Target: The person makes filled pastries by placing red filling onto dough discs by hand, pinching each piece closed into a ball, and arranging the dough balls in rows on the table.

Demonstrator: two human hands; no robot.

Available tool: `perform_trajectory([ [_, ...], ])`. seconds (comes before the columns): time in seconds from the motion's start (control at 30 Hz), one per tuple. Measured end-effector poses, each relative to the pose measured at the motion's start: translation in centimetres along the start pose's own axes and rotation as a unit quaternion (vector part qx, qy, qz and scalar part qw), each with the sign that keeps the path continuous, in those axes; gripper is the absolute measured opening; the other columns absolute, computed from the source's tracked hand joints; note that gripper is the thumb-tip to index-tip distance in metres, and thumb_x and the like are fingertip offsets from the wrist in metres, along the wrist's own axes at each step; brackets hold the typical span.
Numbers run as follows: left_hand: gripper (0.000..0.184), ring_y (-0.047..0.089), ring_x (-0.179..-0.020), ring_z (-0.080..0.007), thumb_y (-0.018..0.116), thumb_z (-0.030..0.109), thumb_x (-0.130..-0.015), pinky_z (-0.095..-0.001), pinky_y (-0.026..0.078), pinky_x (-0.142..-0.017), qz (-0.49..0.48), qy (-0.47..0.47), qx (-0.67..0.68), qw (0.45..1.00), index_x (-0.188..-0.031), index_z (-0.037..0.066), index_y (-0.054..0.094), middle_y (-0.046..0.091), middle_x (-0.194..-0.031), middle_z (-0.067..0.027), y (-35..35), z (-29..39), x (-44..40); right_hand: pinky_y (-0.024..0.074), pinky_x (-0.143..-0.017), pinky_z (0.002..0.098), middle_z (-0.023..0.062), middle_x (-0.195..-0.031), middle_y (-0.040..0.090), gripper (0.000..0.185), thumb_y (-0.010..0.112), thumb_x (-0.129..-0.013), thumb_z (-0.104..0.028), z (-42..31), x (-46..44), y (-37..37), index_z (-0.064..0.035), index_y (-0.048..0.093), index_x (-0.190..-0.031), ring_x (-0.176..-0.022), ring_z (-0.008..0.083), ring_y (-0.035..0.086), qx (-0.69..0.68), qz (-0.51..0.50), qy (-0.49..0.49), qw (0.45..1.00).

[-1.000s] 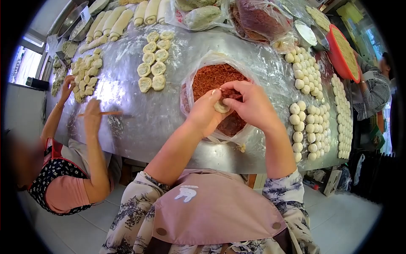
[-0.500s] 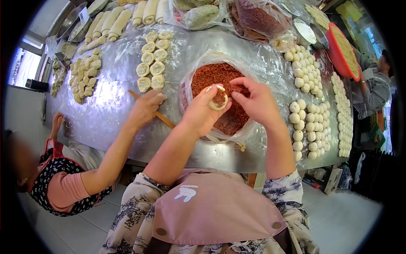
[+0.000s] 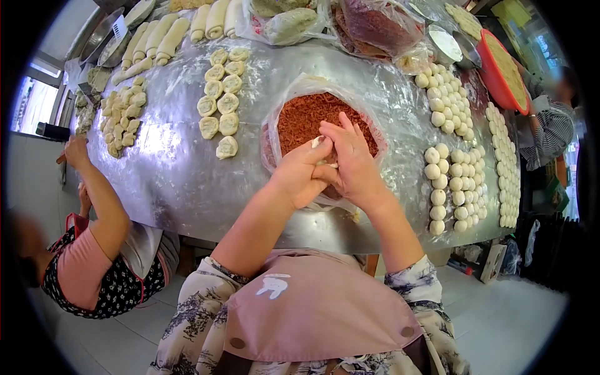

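My left hand (image 3: 299,176) is closed around a small dough wrapper (image 3: 317,142), mostly hidden between my fingers. Against it presses my right hand (image 3: 355,164), thumb and fingers curled at the wrapper's edge. Both hands are over a clear plastic bag (image 3: 272,150) of reddish-brown crumbly filling (image 3: 305,117). Any filling inside the wrapper is covered by my fingers. Left of the bag lie flattened dough rounds (image 3: 229,104) in two columns, with one round (image 3: 227,147) at the near end.
Rows of round dough balls (image 3: 439,181) stand at right. Cut dough pieces (image 3: 122,115) and dough rolls (image 3: 172,40) lie at left. Bagged fillings (image 3: 381,25) and a red basin (image 3: 503,72) stand at the back. A co-worker's hand (image 3: 76,152) holds a wooden stick at left.
My right hand has come from the filling to the wrapper, and both hands now meet around it. The co-worker's hand and stick moved left; another dough round lies at the column's near end.
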State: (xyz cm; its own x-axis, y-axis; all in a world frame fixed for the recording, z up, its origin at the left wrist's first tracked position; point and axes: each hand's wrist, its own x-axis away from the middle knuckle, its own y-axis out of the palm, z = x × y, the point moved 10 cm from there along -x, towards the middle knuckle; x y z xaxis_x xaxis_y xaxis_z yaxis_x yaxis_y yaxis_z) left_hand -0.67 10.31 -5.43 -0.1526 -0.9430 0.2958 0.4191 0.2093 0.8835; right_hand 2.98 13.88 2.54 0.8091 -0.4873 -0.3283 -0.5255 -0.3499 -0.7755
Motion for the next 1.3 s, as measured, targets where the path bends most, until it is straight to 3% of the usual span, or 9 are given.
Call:
perform_trajectory([
  [0.13,0.026,0.058,-0.093,-0.0161,0.041,0.016,-0.1,-0.0318,0.049,-0.083,-0.124,0.033,0.1,0.987,-0.123,0.007,0.046,0.054,-0.112,-0.0052,0.5,0.1,-0.6,0.0285,-0.108,0.05,0.0135,-0.116,0.061,0.036,0.06,-0.09,-0.031,-1.3,-0.3,-0.9,-0.0029,0.056,-0.112,-0.126,0.0422,0.045,-0.044,0.086,-0.01,0.995],
  [0.3,0.029,0.056,-0.108,-0.0172,0.038,0.017,-0.1,-0.0315,0.05,-0.089,0.102,0.075,-0.061,0.99,-0.126,0.004,0.044,0.054,-0.119,-0.0087,0.5,0.3,0.2,0.0299,-0.108,0.0462,0.0118,-0.1,0.068,0.031,0.047,-0.098,-0.028,-0.3,-0.1,-1.0,-0.0004,0.062,-0.097,-0.117,0.04,0.054,-0.087,0.187,0.053,0.977],
  [0.63,0.041,0.043,-0.126,-0.0208,0.032,0.026,-0.103,-0.0356,0.037,-0.106,0.023,0.155,-0.052,0.986,-0.137,0.004,0.034,0.044,-0.135,-0.0113,2.7,1.8,1.0,0.0186,-0.113,0.0444,0.0142,-0.136,0.05,0.057,0.026,-0.101,-0.047,1.1,0.1,-1.8,-0.002,0.049,-0.128,-0.138,0.0419,0.025,-0.265,0.198,0.155,0.931],
  [0.77,0.041,0.044,-0.125,-0.0214,0.031,0.027,-0.103,-0.0356,0.038,-0.105,0.009,0.116,0.034,0.993,-0.137,0.003,0.034,0.044,-0.135,-0.0118,3.4,1.2,1.0,0.0171,-0.112,0.0506,0.0162,-0.134,0.05,0.055,0.031,-0.1,-0.047,0.3,0.3,-1.0,-0.0028,0.047,-0.129,-0.136,0.0452,0.026,-0.098,0.108,0.077,0.986],
  [0.93,0.037,0.047,-0.123,-0.021,0.034,0.022,-0.102,-0.0351,0.041,-0.103,0.074,0.107,-0.062,0.99,-0.133,0.002,0.038,0.045,-0.134,-0.012,1.8,0.4,0.8,0.0305,-0.105,0.053,0.0107,-0.099,0.067,0.019,0.055,-0.093,-0.021,-2.3,0.3,-2.9,-0.0052,0.065,-0.095,-0.117,0.0422,0.052,-0.044,0.251,0.001,0.967],
  [1.07,0.036,0.05,-0.12,-0.021,0.034,0.013,-0.101,-0.0343,0.042,-0.101,0.114,0.108,-0.07,0.985,-0.134,0.003,0.039,0.049,-0.131,-0.0112,2.1,0.7,1.2,0.034,-0.104,0.05,0.0096,-0.091,0.068,0.018,0.053,-0.095,-0.019,-2.2,0.2,-2.9,-0.0052,0.065,-0.092,-0.113,0.04,0.057,-0.061,0.275,0.018,0.959],
  [1.17,0.037,0.049,-0.119,-0.02,0.034,0.017,-0.102,-0.0332,0.041,-0.102,0.043,0.157,-0.015,0.987,-0.136,0.004,0.038,0.046,-0.133,-0.0106,4.2,1.3,1.1,0.0399,-0.101,0.0428,0.0108,-0.092,0.068,0.026,0.045,-0.099,-0.021,1.8,0.4,-2.3,-0.0021,0.063,-0.095,-0.107,0.0327,0.062,-0.237,0.262,0.172,0.92],
  [1.2,0.038,0.049,-0.119,-0.0194,0.035,0.02,-0.102,-0.0328,0.04,-0.103,0.001,0.177,0.004,0.984,-0.137,0.005,0.037,0.045,-0.134,-0.0104,5.0,1.6,1.2,0.0447,-0.095,0.034,0.0118,-0.094,0.067,0.035,0.038,-0.102,-0.024,3.5,1.0,-1.5,0.002,0.061,-0.099,-0.099,0.0235,0.064,-0.415,0.278,0.276,0.821],
  [1.3,0.04,0.048,-0.117,-0.0169,0.037,0.021,-0.102,-0.0306,0.039,-0.101,0.062,0.227,-0.309,0.921,-0.139,0.004,0.035,0.047,-0.13,-0.0096,4.5,2.6,1.9,0.0436,-0.095,0.031,0.0178,-0.115,0.061,0.048,0.035,-0.102,-0.037,3.4,1.1,-1.9,0.0052,0.052,-0.119,-0.108,0.0218,0.058,-0.477,0.277,0.298,0.779],
])
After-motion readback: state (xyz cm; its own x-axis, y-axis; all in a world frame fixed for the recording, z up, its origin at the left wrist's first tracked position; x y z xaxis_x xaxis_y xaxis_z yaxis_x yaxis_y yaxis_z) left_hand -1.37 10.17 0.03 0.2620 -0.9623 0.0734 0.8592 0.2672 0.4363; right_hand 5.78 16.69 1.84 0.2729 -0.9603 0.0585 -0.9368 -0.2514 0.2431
